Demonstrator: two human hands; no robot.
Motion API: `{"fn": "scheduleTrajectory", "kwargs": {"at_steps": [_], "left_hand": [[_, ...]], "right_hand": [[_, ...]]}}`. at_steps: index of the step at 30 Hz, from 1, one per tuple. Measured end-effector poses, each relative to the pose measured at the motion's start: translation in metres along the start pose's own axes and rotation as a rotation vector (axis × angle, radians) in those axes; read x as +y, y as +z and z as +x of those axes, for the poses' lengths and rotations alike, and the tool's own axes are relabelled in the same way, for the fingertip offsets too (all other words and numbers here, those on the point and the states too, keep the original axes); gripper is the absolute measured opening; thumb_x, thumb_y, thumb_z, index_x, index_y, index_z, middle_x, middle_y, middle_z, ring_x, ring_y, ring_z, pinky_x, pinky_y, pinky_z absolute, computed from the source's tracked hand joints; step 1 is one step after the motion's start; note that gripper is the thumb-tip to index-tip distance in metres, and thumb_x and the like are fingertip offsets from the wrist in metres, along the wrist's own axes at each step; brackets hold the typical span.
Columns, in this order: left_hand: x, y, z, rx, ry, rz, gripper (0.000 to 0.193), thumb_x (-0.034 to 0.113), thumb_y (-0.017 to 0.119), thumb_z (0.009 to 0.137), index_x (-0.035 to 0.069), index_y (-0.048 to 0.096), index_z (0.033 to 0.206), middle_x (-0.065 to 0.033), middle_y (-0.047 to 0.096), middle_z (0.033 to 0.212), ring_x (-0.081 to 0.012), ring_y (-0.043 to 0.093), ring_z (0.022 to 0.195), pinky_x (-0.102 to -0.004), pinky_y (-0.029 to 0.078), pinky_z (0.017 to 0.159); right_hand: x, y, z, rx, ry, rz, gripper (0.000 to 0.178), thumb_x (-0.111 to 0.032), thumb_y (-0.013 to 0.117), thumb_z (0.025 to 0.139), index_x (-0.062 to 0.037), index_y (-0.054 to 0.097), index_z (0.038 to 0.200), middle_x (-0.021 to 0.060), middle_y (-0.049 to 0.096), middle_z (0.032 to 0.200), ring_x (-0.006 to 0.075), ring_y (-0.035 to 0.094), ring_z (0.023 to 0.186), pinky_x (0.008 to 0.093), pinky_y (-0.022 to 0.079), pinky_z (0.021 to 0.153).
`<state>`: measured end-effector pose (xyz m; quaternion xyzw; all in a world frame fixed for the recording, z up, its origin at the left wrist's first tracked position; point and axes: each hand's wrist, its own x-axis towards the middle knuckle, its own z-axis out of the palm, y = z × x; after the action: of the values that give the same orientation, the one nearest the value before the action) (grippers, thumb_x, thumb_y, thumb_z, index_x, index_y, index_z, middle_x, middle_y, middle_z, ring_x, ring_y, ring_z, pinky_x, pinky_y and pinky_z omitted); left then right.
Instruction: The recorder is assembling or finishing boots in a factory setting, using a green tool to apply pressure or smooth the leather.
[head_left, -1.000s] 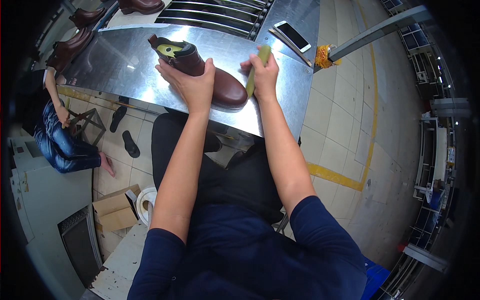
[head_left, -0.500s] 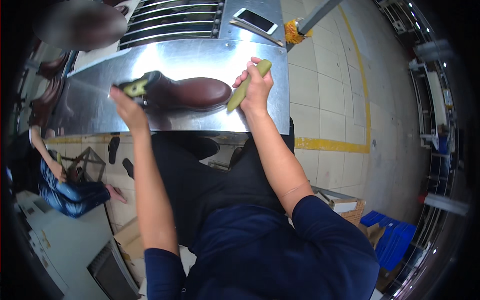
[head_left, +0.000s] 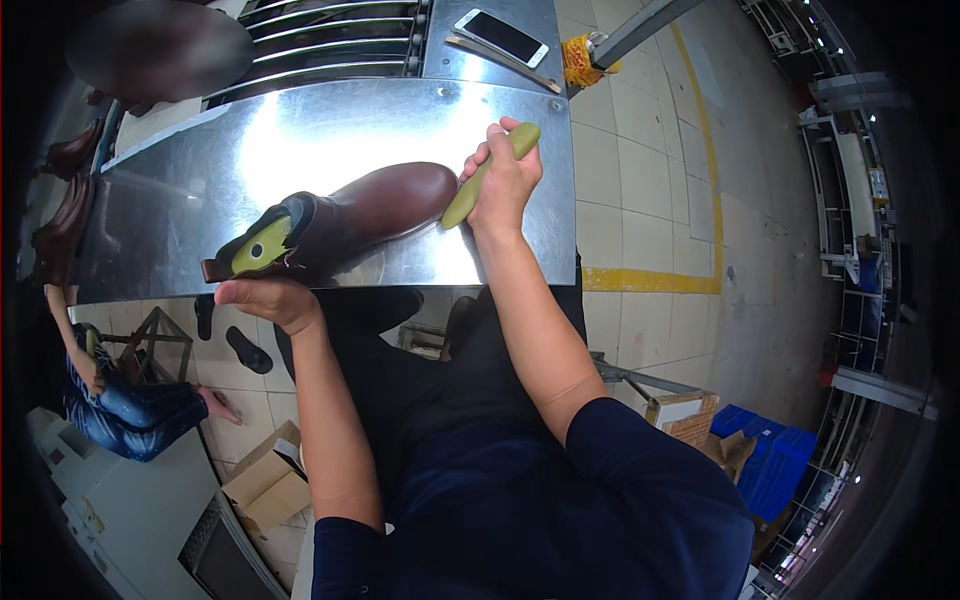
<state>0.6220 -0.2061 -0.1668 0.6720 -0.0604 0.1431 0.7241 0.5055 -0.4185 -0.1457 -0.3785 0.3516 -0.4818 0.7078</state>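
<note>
A dark brown leather boot (head_left: pixel 385 200) lies on the metal tabletop (head_left: pixel 480 262), its toe pointing right and its opened shaft to the left. Inside the shaft shows a yellow-green shoe last (head_left: pixel 262 249) with a round hole. My left hand (head_left: pixel 272 300) is at the table's front edge, palm up against the near side of the shaft; its thumb sticks out left and the boot hides the other fingers. Closed in my right hand (head_left: pixel 507 185) is a long, smooth olive-green piece (head_left: pixel 463 203), slanting down toward the boot's toe. Its lower end lies very close to the toe.
A white-edged phone (head_left: pixel 502 38) and a thin strip (head_left: pixel 500 63) lie at the back right, beside metal rollers (head_left: pixel 335 43). More brown boots (head_left: pixel 65 225) stand at the far left. Another person's hand (head_left: pixel 92 378) shows at lower left. A cardboard box (head_left: pixel 268 480) and blue crates (head_left: pixel 768 465) stand below.
The boot has turned, its shaft swinging nearer to me and left. My left hand has dropped from the shaft's end to its near side. My right hand keeps the olive-green piece near the toe.
</note>
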Motion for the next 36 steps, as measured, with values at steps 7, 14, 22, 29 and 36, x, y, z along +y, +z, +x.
{"fn": "scheduleTrajectory", "kwargs": {"at_steps": [7,14,22,29,36], "left_hand": [[0.004,0.001,-0.001,0.012,0.071,0.053,0.097,0.079,0.012,0.098,-0.004,0.062,0.104,-0.0142,0.068,0.099,-0.0217,0.066,0.087,-0.0333,0.057,0.080],[0.003,0.003,-0.002,0.001,0.073,0.044,0.093,0.075,0.011,0.100,-0.003,0.061,0.101,-0.0138,0.068,0.097,-0.0206,0.065,0.084,-0.0313,0.055,0.079],[0.001,0.004,0.005,-0.035,0.031,0.002,0.084,0.067,0.019,0.105,-0.007,0.049,0.131,-0.0148,0.064,0.110,-0.0232,0.063,0.097,-0.0321,0.053,0.086],[-0.007,0.003,-0.013,-0.103,0.156,0.087,0.076,0.048,0.041,0.109,-0.009,0.021,0.155,-0.0283,0.033,0.155,-0.0344,0.034,0.145,-0.0400,0.024,0.121],[0.064,0.022,-0.078,0.016,-0.022,0.083,0.119,0.035,0.086,0.083,-0.001,0.003,0.161,-0.0279,0.019,0.163,-0.0372,0.023,0.151,-0.0449,0.020,0.123]], "right_hand": [[-0.005,0.006,0.028,-0.087,0.078,-0.175,0.027,-0.012,0.062,0.095,-0.0032,0.050,0.118,0.0034,0.052,0.069,0.0127,0.051,0.050,0.0276,0.043,0.043],[-0.005,0.014,0.039,-0.070,0.056,-0.224,0.034,-0.011,0.064,0.093,0.0027,0.049,0.121,0.0039,0.053,0.070,0.0126,0.049,0.048,0.0282,0.041,0.044],[0.012,0.019,-0.016,0.071,-0.163,-0.056,0.035,-0.009,0.068,0.091,-0.0017,0.047,0.118,0.0080,0.062,0.087,0.0142,0.063,0.072,0.0282,0.051,0.070],[-0.004,0.004,-0.026,-0.327,0.095,-0.115,0.028,-0.006,0.065,0.089,0.0001,0.050,0.111,0.0150,0.069,0.093,0.0210,0.069,0.088,0.0297,0.052,0.083],[-0.012,-0.025,-0.105,-0.377,-0.245,-0.174,0.018,-0.006,0.062,0.098,-0.0026,0.048,0.109,0.0156,0.071,0.096,0.0258,0.067,0.107,0.0379,0.046,0.101]]}}
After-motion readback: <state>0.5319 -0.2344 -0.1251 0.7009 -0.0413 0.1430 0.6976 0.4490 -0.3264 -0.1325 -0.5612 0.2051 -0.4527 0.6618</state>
